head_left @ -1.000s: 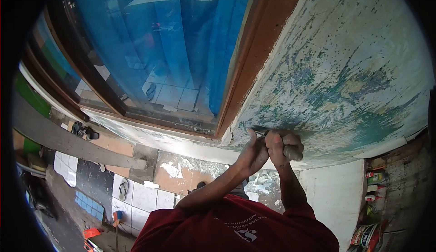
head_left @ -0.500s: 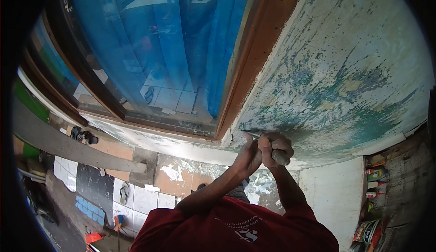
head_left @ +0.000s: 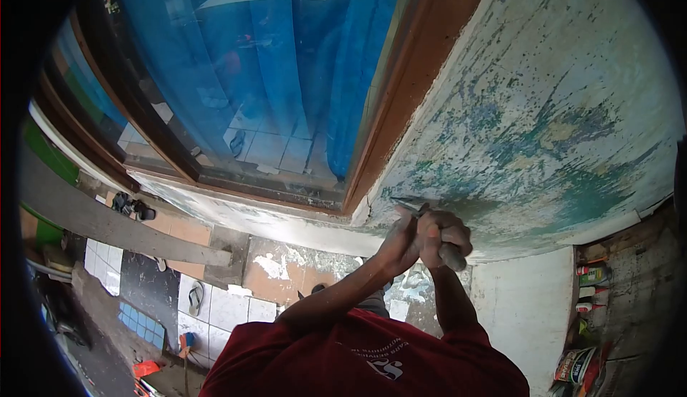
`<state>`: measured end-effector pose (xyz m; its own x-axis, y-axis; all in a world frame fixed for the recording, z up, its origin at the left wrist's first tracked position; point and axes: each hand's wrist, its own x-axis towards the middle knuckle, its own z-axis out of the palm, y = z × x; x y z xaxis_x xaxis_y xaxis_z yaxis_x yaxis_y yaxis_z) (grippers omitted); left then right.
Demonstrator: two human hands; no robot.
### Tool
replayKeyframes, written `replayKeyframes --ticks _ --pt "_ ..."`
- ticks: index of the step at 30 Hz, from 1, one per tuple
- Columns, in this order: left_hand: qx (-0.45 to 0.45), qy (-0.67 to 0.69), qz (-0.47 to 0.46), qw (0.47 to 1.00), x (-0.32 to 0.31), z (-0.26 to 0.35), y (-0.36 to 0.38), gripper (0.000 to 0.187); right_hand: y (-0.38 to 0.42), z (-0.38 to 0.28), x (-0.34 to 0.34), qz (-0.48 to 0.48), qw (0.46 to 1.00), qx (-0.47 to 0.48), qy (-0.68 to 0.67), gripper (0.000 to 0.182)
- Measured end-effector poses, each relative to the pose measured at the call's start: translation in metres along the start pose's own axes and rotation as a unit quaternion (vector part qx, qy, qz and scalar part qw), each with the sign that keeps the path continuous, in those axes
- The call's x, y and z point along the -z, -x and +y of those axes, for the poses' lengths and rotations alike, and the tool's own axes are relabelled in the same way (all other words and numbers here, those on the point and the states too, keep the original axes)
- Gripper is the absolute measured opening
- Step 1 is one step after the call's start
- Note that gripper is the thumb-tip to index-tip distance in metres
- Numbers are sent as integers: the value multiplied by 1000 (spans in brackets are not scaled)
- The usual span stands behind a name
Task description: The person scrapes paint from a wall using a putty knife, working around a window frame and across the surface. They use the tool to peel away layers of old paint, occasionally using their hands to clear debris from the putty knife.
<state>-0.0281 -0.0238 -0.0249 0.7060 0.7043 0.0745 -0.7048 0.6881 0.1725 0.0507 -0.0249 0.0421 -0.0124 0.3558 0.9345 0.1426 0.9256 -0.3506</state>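
Observation:
In the head view, my right hand [head_left: 442,234] is wrapped round the handle of a scraper [head_left: 409,204], and the rounded handle end sticks out below the fist. My left hand [head_left: 401,244] is pressed close beside it, closed about the front part of the same tool, with the thumb near the blade. The thin dark blade points left, at the lower part of a wall [head_left: 515,146] with patchy green and whitish, flaking paint. Whether its edge touches the surface cannot be made out. Most of the left fingers are hidden.
A brown window frame [head_left: 401,104] with glass and blue curtains [head_left: 265,61] borders the wall on the left. Paint flakes [head_left: 270,267] lie on the floor, near a sandal [head_left: 195,298]. Bottles [head_left: 592,275] and a paint can [head_left: 575,365] stand at the right.
Both hands and the scraper have shifted slightly to the right along the wall. More of the blade shows now, and the grip looks the same.

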Motion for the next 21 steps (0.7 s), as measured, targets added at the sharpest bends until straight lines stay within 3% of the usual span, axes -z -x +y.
replayKeyframes --ticks 3,4,6,8,9,10,11,13,16,17,20,21 --pt "-13 21 56 998 15 -4 7 61 10 10 -20 50 996 -1 80 22" --pt "-27 41 66 997 5 -1 10 61 4 6 -18 24 998 10 50 22" --pt "-12 19 33 999 -4 2 12 58 -13 -7 -16 -28 999 29 -16 21" --pt "-14 47 -20 999 8 2 8 56 1 -2 -17 -6 1000 13 -19 22" --pt "4 23 38 999 14 3 8 55 6 3 -17 6 1000 11 -19 22" --pt "2 18 40 999 20 4 7 57 8 8 -18 18 1000 12 -19 22" --pt "3 15 45 999 26 2 9 58 10 6 -16 -25 995 7 96 23" --pt "0 56 46 997 16 1 11 55 8 2 -15 -29 999 5 45 24" --pt "-31 -1 45 999 -6 3 9 49 -6 -6 -19 -35 999 0 -2 25" --pt "-20 37 -24 999 4 3 6 51 -11 -12 -20 -34 999 -5 -8 25" --pt "-17 -14 93 995 9 1 14 55 13 9 -17 -23 999 20 19 24" --pt "-7 12 78 997 6 3 16 54 11 5 -17 -25 998 -6 50 24"
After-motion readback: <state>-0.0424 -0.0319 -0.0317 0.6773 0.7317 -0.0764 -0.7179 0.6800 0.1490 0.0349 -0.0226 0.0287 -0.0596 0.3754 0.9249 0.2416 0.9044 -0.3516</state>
